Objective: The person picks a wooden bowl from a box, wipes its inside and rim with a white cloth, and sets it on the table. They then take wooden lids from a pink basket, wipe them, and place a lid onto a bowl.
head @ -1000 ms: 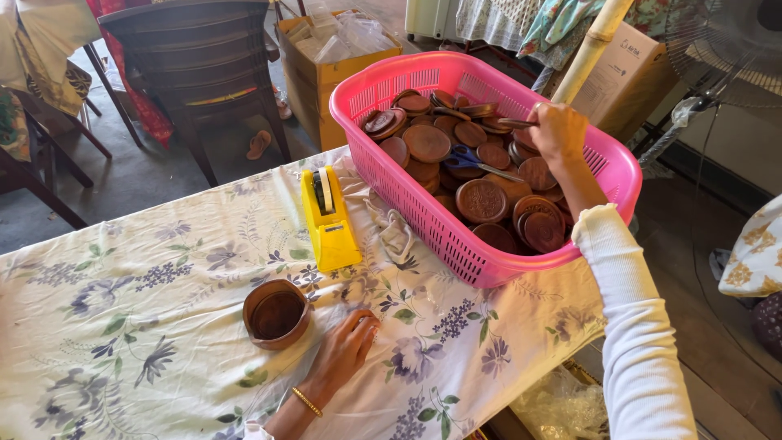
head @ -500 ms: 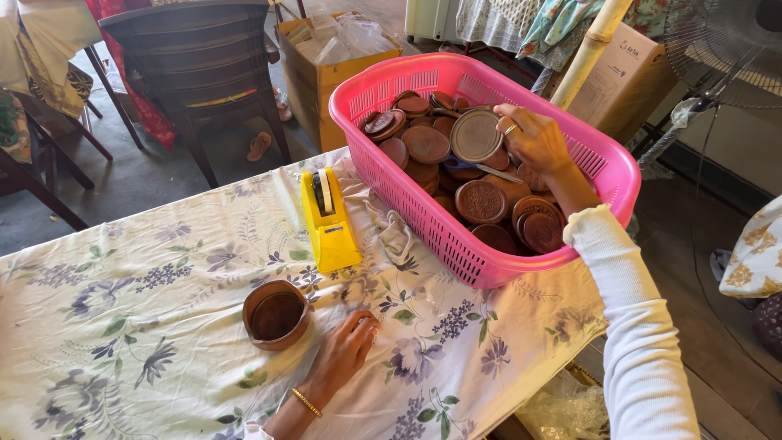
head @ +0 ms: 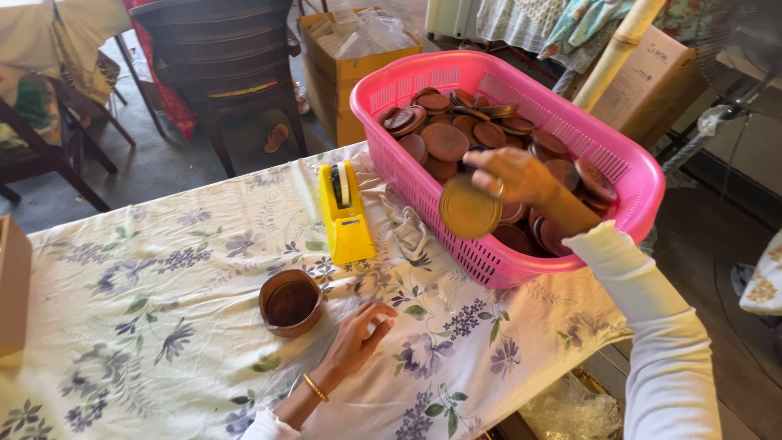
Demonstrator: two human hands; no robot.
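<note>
My right hand (head: 521, 175) holds a round brown lid (head: 468, 207) by its edge, just above the near wall of a pink plastic basket (head: 423, 191) filled with several more brown lids (head: 445, 141). My left hand (head: 358, 338) rests on the flowered tablecloth (head: 147, 342) with fingers loosely curled, holding nothing, just right of a small brown round bowl (head: 290, 303) that stands open side up. A gold bangle sits on the left wrist.
A yellow tape dispenser (head: 346, 212) lies between bowl and basket. A crumpled white cloth (head: 407, 232) sits by the basket. Dark wooden chairs (head: 220, 73), a cardboard box (head: 350, 57) and a bamboo pole (head: 615, 53) stand beyond the table. A brown box edge (head: 12, 281) is at far left.
My right hand has lifted a lid out of the basket and brought it toward me, over the basket's near wall. My left hand has stayed by the bowl.
</note>
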